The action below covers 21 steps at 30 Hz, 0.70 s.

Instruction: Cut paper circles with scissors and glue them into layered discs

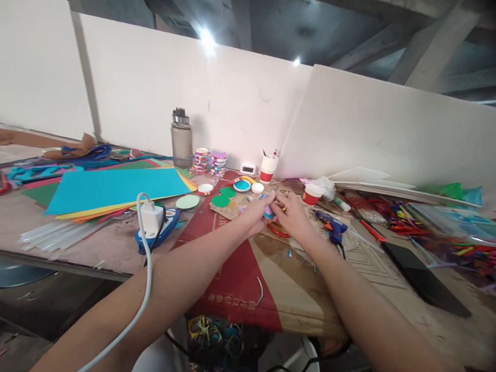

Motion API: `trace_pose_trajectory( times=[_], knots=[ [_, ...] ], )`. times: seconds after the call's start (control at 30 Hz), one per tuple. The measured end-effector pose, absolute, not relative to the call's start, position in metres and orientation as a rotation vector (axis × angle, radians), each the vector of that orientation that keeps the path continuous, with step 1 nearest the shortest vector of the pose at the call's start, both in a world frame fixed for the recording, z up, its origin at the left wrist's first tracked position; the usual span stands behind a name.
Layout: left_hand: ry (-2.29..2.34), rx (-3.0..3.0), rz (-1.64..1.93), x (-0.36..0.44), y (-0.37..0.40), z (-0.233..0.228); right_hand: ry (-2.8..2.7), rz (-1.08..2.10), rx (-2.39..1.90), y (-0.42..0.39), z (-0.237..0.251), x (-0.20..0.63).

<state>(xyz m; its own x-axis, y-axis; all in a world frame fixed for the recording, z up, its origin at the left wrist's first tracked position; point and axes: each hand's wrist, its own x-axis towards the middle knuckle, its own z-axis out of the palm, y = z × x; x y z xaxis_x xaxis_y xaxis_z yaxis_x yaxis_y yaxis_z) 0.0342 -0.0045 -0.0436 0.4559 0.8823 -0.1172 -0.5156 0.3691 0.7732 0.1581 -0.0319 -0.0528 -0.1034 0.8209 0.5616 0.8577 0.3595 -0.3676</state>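
Both arms reach forward over a flattened cardboard sheet (275, 277) on the table. My left hand (260, 211) and my right hand (292, 214) meet above it and together pinch a small blue and pink craft piece (269, 211). A red-handled tool (279, 230) lies on the cardboard just under my right hand. A green paper cutout (223, 198) lies just beyond my left hand.
Coloured paper sheets (118, 189), glue sticks (58, 233), a white charger (150, 219) with its cable, a grey bottle (182, 138), tape rolls (208, 161), two red-and-white cups (268, 169), a blue glue gun (333, 226), a black phone (422, 277) and coloured sticks (456, 227) crowd the table. White boards stand behind.
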Motion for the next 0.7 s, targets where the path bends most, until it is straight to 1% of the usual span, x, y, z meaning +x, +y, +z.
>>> trace_pose_trajectory(
  times=[0.1,0.2,0.33,0.43,0.53,0.7],
  knots=[
    [0.606,0.699,1.010,0.031,-0.004,-0.040,-2.008,-0.063,-1.421,-0.034,-0.055,0.153],
    [0.622,0.791,0.994,0.027,-0.004,-0.039,-2.099,-0.077,-1.357,-0.036,-0.055,0.150],
    [0.626,0.892,0.952,0.028,-0.007,-0.040,-2.054,-0.084,-1.393,-0.036,-0.053,0.152],
    [0.629,0.918,0.898,0.030,-0.009,-0.040,-2.040,-0.106,-1.345,-0.037,-0.049,0.154],
    [0.593,0.914,0.881,0.031,-0.010,-0.041,-2.023,-0.066,-1.356,-0.040,-0.046,0.153],
    [0.611,0.861,0.980,0.032,-0.012,-0.042,-2.071,0.012,-1.318,-0.046,-0.044,0.150]
  ],
)
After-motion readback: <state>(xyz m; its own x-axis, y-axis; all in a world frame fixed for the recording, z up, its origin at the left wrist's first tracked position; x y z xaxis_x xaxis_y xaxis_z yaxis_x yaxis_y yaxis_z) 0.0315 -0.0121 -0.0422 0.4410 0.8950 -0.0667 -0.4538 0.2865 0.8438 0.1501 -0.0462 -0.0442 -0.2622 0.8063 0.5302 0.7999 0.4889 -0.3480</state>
